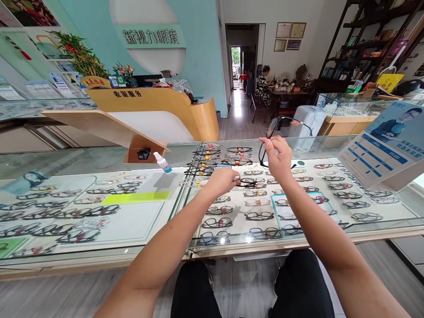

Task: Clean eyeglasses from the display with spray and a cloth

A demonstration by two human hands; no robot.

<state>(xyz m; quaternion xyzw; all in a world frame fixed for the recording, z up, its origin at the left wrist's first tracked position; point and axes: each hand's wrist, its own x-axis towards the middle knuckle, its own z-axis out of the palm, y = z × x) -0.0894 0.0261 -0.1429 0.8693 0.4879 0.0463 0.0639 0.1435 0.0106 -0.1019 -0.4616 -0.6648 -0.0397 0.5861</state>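
My right hand (pixel 278 157) is raised above the glass counter, its thumb and fingers pinching a pair of black-framed eyeglasses (pixel 272 128). The eyeglasses are turned on end, and one temple with an orange tag reaches to the right. Lower and to the left, my left hand (pixel 224 180) is closed over the counter, fingertips pressed together. Right at those fingertips is a dark-framed pair of glasses (pixel 248 182); whether the fingers grip it I cannot tell. Beside my left hand, several folded eyeglasses (pixel 206 164) with orange tags are set out in two columns on the glass.
The glass display counter (pixel 192 252) holds rows of eyeglasses. A small white spray bottle (pixel 162 163) and a slanted wooden stand (pixel 132 137) are on its left part, a blue-and-white sign (pixel 380 141) on the right. Behind are a wooden desk (pixel 205 121) and a seated person (pixel 263 90).
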